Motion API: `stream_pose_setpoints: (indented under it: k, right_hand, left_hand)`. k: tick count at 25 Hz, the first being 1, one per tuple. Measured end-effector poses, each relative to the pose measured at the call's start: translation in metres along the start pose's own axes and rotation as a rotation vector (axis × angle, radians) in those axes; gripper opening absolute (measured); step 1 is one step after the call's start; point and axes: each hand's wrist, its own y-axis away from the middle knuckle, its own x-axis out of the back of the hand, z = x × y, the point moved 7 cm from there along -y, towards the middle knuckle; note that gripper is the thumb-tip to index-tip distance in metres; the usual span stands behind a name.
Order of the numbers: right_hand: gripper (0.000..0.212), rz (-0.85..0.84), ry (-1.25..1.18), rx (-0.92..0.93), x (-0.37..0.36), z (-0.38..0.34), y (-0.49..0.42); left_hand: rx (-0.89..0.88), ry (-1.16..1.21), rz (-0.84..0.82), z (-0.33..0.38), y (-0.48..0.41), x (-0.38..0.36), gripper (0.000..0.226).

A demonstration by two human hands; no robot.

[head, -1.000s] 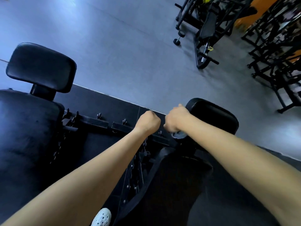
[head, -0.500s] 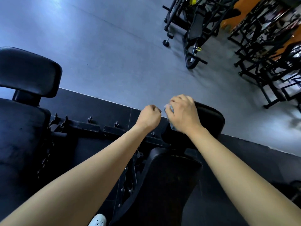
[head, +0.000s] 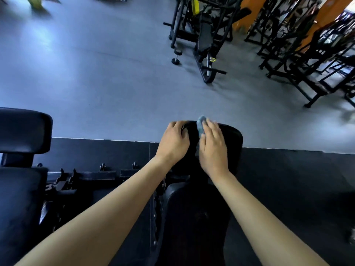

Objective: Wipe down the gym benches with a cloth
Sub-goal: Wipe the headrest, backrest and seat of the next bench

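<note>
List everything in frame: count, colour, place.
near headrest: 1, black, centre, under both hands
cloth: 1, blue, on that headrest
near back pad: 1, black, below it
left bench: 1, black, left edge
floor: grey, far half
mat: 1, black, under the benches
machines: several, black, top right
pillars: 2, orange, top right
left hand: 1, grips the headrest's top edge
right hand: 1, flat, pressing the cloth
</note>
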Motion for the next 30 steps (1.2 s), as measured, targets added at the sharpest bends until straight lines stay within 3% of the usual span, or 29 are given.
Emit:
stream_pose_setpoints:
  k: [3,5,7,9,11,13,15,19,22,25,27,30]
  right_hand:
    - [0.057,-0.048,0.179,0.177,-0.004,-0.006,0.022]
    - [0.059,-0.042,0.275,0.173,0.003,0.009,0.011]
    - [0.051,-0.014,0.283,-0.071,0.013,0.030,-0.016]
    - [0.057,-0.021,0.219,-0.273,0.017,0.032,-0.048]
    - [0.060,-0.174,0.243,-0.179,-0.001,0.005,-0.072]
    - [0.049,-0.301,0.234,0.019,-0.014,-0.024,-0.079]
    - [0.041,-0.412,0.156,0.080,-0.016,-0.018,-0.085]
    - [0.047,-0.539,0.179,-0.251,0.000,0.047,-0.104]
    - [0.048,-0.514,0.268,-0.260,-0.007,0.029,-0.111]
    - [0.043,-0.396,0.247,0.051,-0.021,-0.022,-0.096]
    - [0.038,-0.328,0.171,0.160,-0.013,-0.018,-0.081]
    - [0.038,-0.311,0.186,-0.051,0.006,0.050,-0.087]
  left_hand:
    - [-0.020,-0.170,-0.008,0.011,-0.009,-0.005,0.032]
    - [0.001,-0.249,0.007,0.010,-0.012,0.001,0.028]
    - [-0.006,-0.300,0.010,0.010,-0.013,0.005,0.026]
    - [-0.011,-0.329,0.021,0.011,-0.015,0.005,0.024]
    - [-0.002,-0.321,0.030,0.011,-0.017,0.005,0.022]
    - [0.005,-0.304,0.032,0.011,-0.020,0.007,0.022]
    - [0.017,-0.315,0.042,0.012,-0.019,0.008,0.022]
    - [0.026,-0.368,0.041,0.014,-0.018,0.006,0.021]
    - [0.040,-0.358,0.037,0.015,-0.022,0.007,0.021]
    - [0.038,-0.398,0.034,0.018,-0.020,0.006,0.021]
    - [0.024,-0.429,0.041,0.021,-0.018,0.005,0.022]
    - [0.018,-0.476,0.049,0.023,-0.017,0.004,0.028]
